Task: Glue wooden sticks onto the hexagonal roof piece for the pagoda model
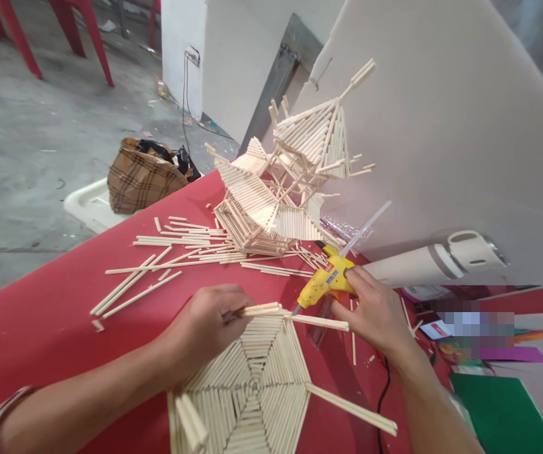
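Observation:
My left hand (207,328) pinches a pale wooden stick (264,309) at the top edge of a flat hexagonal panel of glued sticks (252,384) lying on the red table (53,328). My right hand (378,312) grips a yellow glue gun (325,280), and its nozzle touches the end of that stick. A clear glue rod sticks out of the back of the gun. Behind them stands a tall model made of sticks (285,183).
Loose sticks (167,258) lie scattered on the table left of the model. A large white board (441,126) leans at the right. A white bottle (441,261) lies beside it. Coloured paper sheets (502,403) sit at lower right. A checked bag (141,176) rests beyond the table.

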`<state>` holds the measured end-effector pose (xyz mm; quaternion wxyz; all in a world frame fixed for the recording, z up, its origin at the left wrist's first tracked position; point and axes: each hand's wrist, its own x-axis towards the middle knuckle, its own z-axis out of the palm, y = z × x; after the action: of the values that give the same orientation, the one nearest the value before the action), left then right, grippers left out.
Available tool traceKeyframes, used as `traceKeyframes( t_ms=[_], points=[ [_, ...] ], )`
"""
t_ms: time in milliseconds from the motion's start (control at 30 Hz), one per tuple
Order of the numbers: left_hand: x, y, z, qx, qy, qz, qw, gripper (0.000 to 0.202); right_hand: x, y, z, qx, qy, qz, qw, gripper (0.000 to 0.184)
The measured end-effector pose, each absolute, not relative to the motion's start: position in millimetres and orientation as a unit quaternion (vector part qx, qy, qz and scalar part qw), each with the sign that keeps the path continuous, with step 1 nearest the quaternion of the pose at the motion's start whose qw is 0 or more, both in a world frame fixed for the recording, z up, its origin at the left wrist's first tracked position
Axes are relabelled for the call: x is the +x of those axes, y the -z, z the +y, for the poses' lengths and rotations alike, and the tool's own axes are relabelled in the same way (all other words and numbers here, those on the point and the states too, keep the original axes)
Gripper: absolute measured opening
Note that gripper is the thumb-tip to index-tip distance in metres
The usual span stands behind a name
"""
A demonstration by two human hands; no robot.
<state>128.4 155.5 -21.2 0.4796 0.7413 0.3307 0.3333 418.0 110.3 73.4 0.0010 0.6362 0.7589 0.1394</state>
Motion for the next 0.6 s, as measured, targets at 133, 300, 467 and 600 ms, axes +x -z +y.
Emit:
traceKeyframes(
  t_ms=[133, 300, 467, 600],
  points=[
    [129.2, 22.6, 156.1, 0.739, -0.339, 0.332, 0.478, 0.022, 417.5, -76.5, 111.0, 0.633, -0.14, 0.761, 0.01, 0.019],
    [129.7, 23.1, 156.6, 0.737, -0.349, 0.332, 0.474, 0.018, 416.7, -80.2, 112.9, 0.62, -0.152, 0.769, 0.012, 0.017],
    [131.0, 24.0, 157.6, 0.741, -0.354, 0.335, 0.462, 0.018, 412.9, -83.5, 114.3, 0.614, -0.151, 0.774, 0.014, 0.016],
    [131.3, 27.0, 156.1, 0.74, -0.358, 0.336, 0.46, 0.019, 411.2, -84.8, 113.7, 0.62, -0.15, 0.77, 0.025, 0.013]
  ],
)
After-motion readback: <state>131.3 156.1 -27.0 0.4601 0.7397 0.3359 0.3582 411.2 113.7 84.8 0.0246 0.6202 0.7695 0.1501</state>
